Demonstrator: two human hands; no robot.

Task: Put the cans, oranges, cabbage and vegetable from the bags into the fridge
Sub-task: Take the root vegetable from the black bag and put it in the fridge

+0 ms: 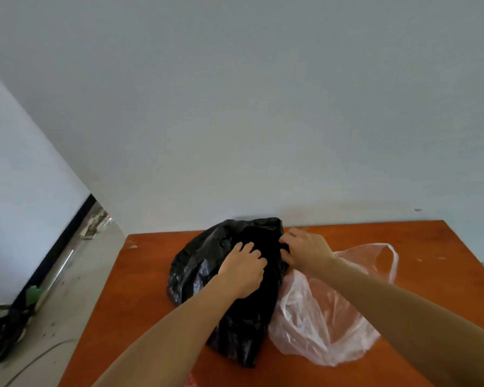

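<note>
Black bag [196, 269]: an opaque plastic sack that slumps on the table directly under both hands, its crumpled top gathered where the fingers meet. It bulges as though full, but nothing inside shows.
Left hand [242, 270]: grasps the film on top of the sack with the fingers curled into it, likely to pin the near side while the other side is pulled.
Right hand [305, 251]: pinches the bunched edge just across from the left hand's fingers. The two holds sit close together, which suits parting the mouth of the sack.
Step in hand: judged to be opening the sack to reach the groceries.
Cans, oranges, cabbage, vegetable: none in sight, so they are presumably still bagged, beneath the grips or in the neighbouring bag.
Clear bag [319, 317]: a thin translucent bag that lies just under the right forearm and touches the sack's side. One handle loop stands up beyond the wrist. Pale shapes show inside, too blurred to name.
Table [151, 275]: an orange-brown top that carries both bags and keeps them at working height.
Wall [235, 107]: plain and grey, beyond the grips.
White panel [17, 191]: well off to the left hand's side, standing on the floor [76, 275]. Whether it is the fridge cannot be told.
</note>
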